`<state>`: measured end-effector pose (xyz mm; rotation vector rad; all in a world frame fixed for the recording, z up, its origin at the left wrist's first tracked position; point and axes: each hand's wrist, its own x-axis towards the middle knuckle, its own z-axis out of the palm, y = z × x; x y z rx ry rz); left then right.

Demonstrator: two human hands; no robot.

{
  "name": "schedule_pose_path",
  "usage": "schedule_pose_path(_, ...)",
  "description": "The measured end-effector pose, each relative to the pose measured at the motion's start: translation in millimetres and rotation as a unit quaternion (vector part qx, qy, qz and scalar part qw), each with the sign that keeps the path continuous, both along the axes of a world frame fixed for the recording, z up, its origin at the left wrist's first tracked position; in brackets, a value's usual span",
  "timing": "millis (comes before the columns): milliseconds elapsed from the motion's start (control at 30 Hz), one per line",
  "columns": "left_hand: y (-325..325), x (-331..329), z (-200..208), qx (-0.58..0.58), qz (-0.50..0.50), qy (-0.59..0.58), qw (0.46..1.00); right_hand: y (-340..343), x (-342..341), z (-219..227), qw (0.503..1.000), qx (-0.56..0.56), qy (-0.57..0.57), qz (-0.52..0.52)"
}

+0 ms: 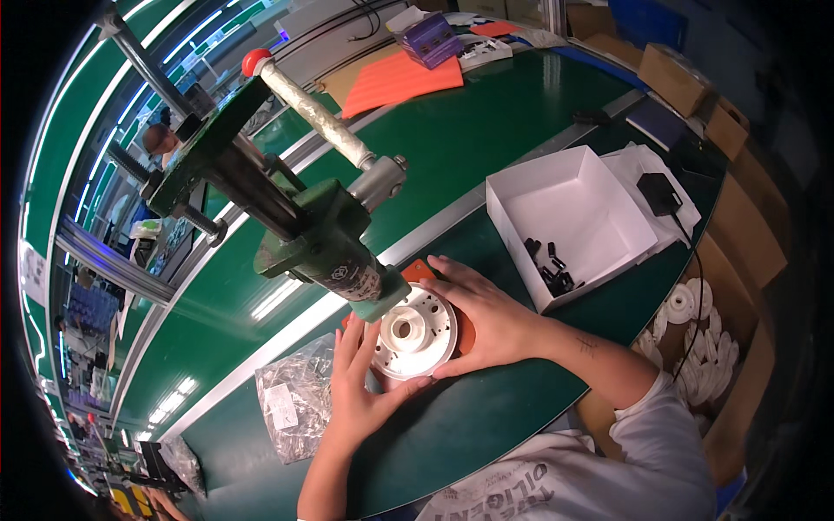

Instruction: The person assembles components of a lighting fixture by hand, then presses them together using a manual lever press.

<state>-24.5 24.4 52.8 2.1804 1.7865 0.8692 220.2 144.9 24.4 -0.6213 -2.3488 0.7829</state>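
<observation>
A white round plastic part (439, 343) with a raised hub and small holes lies under the head of a green hand-lever press (334, 247). My left hand (360, 386) grips its left rim, the thumb along the near edge. My right hand (491, 321) curls round its right side, fingers reaching to the far edge and thumb at the near edge. Beneath the part, an orange base (417, 271) shows in places. The press head hangs close over the part's far left edge and hides some of it; whether they touch, I cannot tell.
An open white box (573, 208) holding several small black pieces (556, 269) stands to the right. A clear plastic bag (295, 399) lies left of my left hand. The red-knobbed lever (313, 113) rises above the press. More white round parts (686, 347) fill a carton at the right.
</observation>
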Motion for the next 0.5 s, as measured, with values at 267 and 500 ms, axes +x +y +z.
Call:
schedule_pose_path(267,-4.4,7.5,-1.4,0.031,0.007,-0.015,0.999,-2.1,5.0,0.7,0.998,-0.027,-0.046,0.017)
schedule_pose_path(500,-4.8,12.0,1.5,0.010,0.025,0.051,0.998,1.5,7.4,5.7,0.997,-0.052,-0.056,0.020)
